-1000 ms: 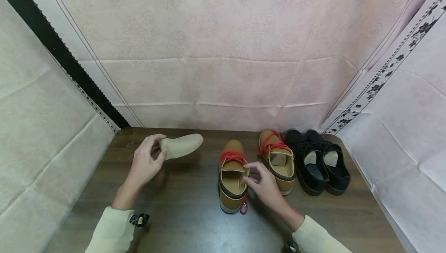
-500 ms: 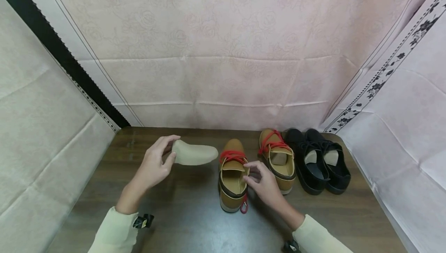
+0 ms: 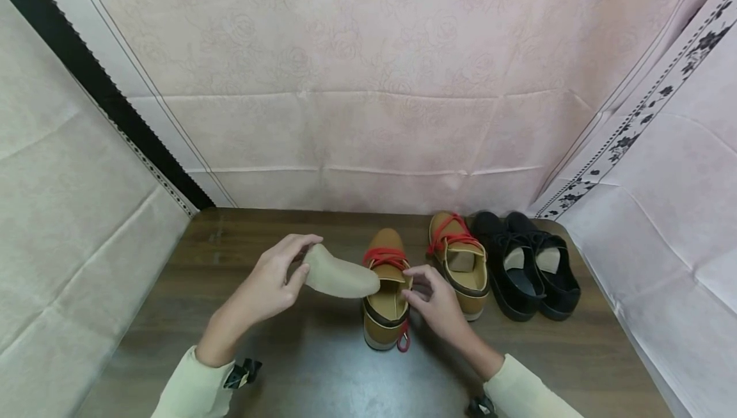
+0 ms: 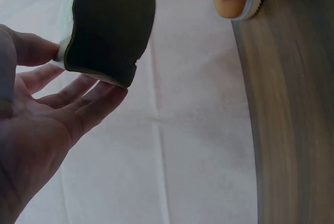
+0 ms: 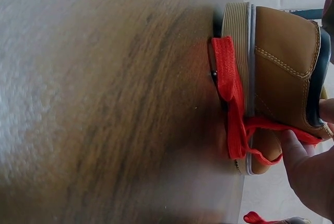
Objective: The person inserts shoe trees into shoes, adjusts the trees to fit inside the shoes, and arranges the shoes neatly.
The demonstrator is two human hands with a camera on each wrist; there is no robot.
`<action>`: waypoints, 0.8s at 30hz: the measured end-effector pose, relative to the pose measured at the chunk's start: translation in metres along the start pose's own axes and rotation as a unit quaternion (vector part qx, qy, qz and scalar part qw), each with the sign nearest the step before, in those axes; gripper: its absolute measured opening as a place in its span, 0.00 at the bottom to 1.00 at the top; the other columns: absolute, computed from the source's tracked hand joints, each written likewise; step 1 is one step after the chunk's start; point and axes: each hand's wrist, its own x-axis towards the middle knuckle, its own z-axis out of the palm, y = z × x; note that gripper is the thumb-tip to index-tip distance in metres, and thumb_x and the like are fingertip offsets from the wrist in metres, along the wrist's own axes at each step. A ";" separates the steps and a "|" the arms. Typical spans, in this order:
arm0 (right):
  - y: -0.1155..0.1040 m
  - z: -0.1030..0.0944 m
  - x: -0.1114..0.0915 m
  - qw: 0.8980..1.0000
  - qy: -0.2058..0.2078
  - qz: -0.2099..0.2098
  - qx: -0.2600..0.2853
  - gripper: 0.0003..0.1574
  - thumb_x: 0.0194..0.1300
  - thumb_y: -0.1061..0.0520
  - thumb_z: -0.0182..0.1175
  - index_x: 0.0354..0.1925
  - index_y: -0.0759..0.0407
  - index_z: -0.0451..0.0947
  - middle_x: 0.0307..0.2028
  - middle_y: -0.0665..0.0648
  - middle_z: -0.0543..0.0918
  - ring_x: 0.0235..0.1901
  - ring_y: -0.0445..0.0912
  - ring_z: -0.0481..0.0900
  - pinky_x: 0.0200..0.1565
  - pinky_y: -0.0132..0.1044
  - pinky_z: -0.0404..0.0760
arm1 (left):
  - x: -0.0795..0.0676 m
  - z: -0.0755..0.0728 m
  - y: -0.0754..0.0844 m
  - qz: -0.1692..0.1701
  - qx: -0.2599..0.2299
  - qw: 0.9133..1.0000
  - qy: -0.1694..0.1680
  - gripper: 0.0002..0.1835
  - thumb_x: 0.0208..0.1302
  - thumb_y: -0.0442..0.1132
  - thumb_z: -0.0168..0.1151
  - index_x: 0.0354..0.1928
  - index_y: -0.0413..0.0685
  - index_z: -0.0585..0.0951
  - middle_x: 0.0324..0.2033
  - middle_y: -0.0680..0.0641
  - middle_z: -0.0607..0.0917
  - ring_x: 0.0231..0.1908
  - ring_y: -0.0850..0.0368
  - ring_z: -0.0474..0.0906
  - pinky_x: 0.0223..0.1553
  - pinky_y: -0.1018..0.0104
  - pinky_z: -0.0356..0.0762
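In the head view my left hand [image 3: 270, 283] pinches the heel end of a cream insole [image 3: 340, 274] between thumb and fingers. The insole is in the air, its toe end over the tongue and opening of a tan shoe [image 3: 382, 331] with red laces. Its dark underside [image 4: 112, 23] faces the left wrist camera. My right hand [image 3: 434, 303] grips the right edge of that shoe's opening. In the right wrist view the thumb [image 5: 295, 153] presses the outer side by the red lace [image 5: 235, 104], and a finger reaches inside the collar.
Right of the right hand stands the other tan shoe [image 3: 475, 299] with red laces. Beside it is a pair of black shoes [image 3: 532, 277]. The brown wooden table [image 3: 311, 367] has pale patterned cloth [image 3: 374, 117] behind it and along both sides.
My left hand has carried the insole to the right and toward me, and its toe end has come over the tan shoe. The right hand has stayed on the shoe.
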 end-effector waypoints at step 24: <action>0.001 0.001 0.001 1.000 0.004 -0.008 0.005 0.19 0.66 0.64 0.69 0.53 0.53 0.80 0.54 0.57 0.82 0.55 0.53 0.84 0.53 0.42 0.86 | 0.007 0.023 0.042 -0.037 0.035 0.996 -0.078 0.23 0.68 0.38 0.68 0.63 0.46 0.79 0.50 0.49 0.81 0.42 0.59 0.78 0.42 0.65 0.81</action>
